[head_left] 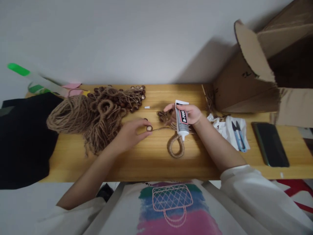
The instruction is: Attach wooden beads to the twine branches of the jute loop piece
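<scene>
Left fingers (142,122): I'm pinching round brown bead (149,128) | right fingers (189,107): I'm gripping grey-white plastic tube (182,126), right of bead, nozzle (183,137) facing me

Grey-white B-7000 tube (183,125), nozzle nearward, right of brown bead (149,128)

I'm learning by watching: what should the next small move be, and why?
Probably bring the tube over to the bead: the left hand pinches the bead, the right hand holds the tube, and what looks like its cap lies off on the table.
</scene>
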`<state>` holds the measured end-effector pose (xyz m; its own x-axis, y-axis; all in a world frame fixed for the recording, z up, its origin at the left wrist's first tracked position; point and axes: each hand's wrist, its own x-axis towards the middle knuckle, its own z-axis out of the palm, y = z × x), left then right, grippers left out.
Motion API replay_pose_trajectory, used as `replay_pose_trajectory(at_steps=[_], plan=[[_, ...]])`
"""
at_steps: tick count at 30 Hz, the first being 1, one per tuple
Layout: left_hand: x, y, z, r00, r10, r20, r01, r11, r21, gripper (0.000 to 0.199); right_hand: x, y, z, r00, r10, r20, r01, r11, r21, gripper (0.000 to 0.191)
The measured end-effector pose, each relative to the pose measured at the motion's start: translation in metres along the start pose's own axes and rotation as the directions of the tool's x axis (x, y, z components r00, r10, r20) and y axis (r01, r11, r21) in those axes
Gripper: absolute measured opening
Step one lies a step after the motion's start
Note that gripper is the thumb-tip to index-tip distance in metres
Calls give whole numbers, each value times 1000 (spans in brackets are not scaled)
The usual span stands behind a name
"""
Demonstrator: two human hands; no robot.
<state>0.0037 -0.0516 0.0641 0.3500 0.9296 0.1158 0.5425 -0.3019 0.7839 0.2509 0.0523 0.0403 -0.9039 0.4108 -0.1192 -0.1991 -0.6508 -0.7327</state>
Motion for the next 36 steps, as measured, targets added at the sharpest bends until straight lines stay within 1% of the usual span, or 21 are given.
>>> replay_pose_trajectory(at_steps=[3, 6, 7, 10, 13, 16, 17, 19, 21, 23, 24, 26, 28, 29, 30, 31, 34, 36], plan=[[-2, 2, 18, 992, 120, 38, -114, 984, -134, 15, -1, -1, 1, 996, -3, -85, 0, 1000, -27, 30], [4, -1, 38, 981, 180, 76, -161, 964, -210, 16, -3, -3, 2, 989, -14, -147, 8, 999, -43, 30], [6, -2, 44, 978, 195, 74, -174, 958, -227, 16, -4, -5, 2, 986, -19, -167, 11, 999, -46, 30], [13, -7, 57, 969, 245, 26, -232, 943, -240, 18, -11, -9, 6, 971, -36, -236, 25, 998, -50, 29], [19, -11, 66, 954, 297, -31, -296, 929, -223, 20, -18, -11, 13, 949, -61, -309, 45, 997, -58, 28], [21, -13, 72, 934, 348, -79, -357, 905, -231, 21, -24, -9, 21, 910, -109, -400, 91, 994, -64, 26], [21, -13, 73, 929, 359, -90, -370, 899, -235, 21, -27, -8, 23, 888, -140, -437, 121, 990, -70, 25], [20, -14, 76, 924, 366, -112, -382, 894, -234, 20, -33, -6, 25, 819, -235, -524, 217, 971, -97, 23], [18, -15, 79, 923, 356, -148, -382, 895, -230, 19, -42, -2, 27, 720, -357, -596, 345, 928, -139, 24], [17, -14, 82, 921, 339, -192, -377, 899, -222, 17, -53, 3, 29, 622, -457, -635, 445, 875, -193, 24], [16, -14, 83, 920, 331, -209, -373, 903, -213, 16, -59, 7, 30, 592, -482, -645, 463, 859, -217, 24], [15, -12, 84, 919, 321, -230, -364, 914, -179, 16, -67, 14, 33, 516, -541, -664, 476, 825, -303, 24], [15, -12, 84, 915, 325, -238, -363, 922, -136, 17, -71, 22, 36, 426, -589, -687, 476, 792, -383, 26], [14, -12, 84, 913, 330, -240, -365, 924, -117, 17, -71, 26, 37, 389, -604, -695, 469, 780, -415, 27], [14, -12, 84, 910, 337, -242, -369, 924, -101, 17, -70, 29, 38, 362, -615, -700, 458, 772, -441, 28], [14, -12, 84, 906, 345, -244, -375, 923, -88, 17, -68, 32, 39, 344, -623, -703, 444, 767, -462, 28], [14, -13, 84, 899, 362, -245, -386, 921, -59, 18, -61, 37, 44, 313, -633, -708, 403, 763, -505, 27], [13, -13, 84, 896, 367, -249, -388, 921, -38, 19, -58, 39, 47, 270, -652, -708, 403, 745, -532, 28]])
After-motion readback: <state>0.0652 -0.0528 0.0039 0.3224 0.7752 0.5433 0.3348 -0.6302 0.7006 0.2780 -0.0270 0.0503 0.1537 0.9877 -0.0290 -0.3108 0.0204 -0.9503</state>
